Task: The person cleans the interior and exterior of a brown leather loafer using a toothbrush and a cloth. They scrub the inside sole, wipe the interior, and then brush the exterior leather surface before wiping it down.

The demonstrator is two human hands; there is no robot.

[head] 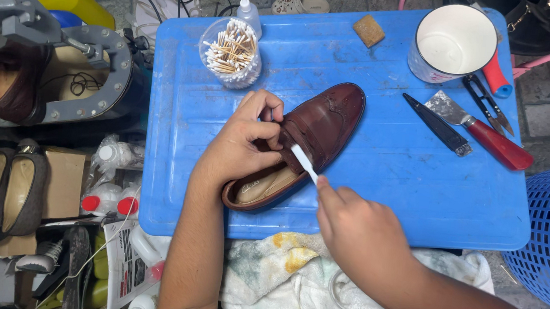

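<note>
We steady the brown leather loafer [316, 135] with our left hand [243, 147] and work on it with a thin white stick [304, 162] held in our right hand [360, 230]. The left hand is closed around the shoe's throat, with the fingers curled over the top edge and pinching the tongue flap back. The right hand is closed in a pinch on the stick's lower end, and the upper end rests against the inside of the tongue area.

To do this step well, we judge that the following apply:

1. Keep the left hand firm so that the flap stays lifted and the seam stays exposed.
2. Hold the stick at a shallow angle and move it in short, light strokes.
3. Keep the shoe flat on the blue plastic board [376, 202] so that it does not rock.

The loafer lies diagonally near the middle of the board, with the toe pointing away and to the right and the heel nearest us. The upper is dark reddish brown with decorative stitching on the vamp, and the insole is tan.

A clear cup of cotton swabs [232, 53] stands beyond the left hand. A red-handled scraper [480, 129] and a white pot [452, 43] lie well apart to the right.
</note>
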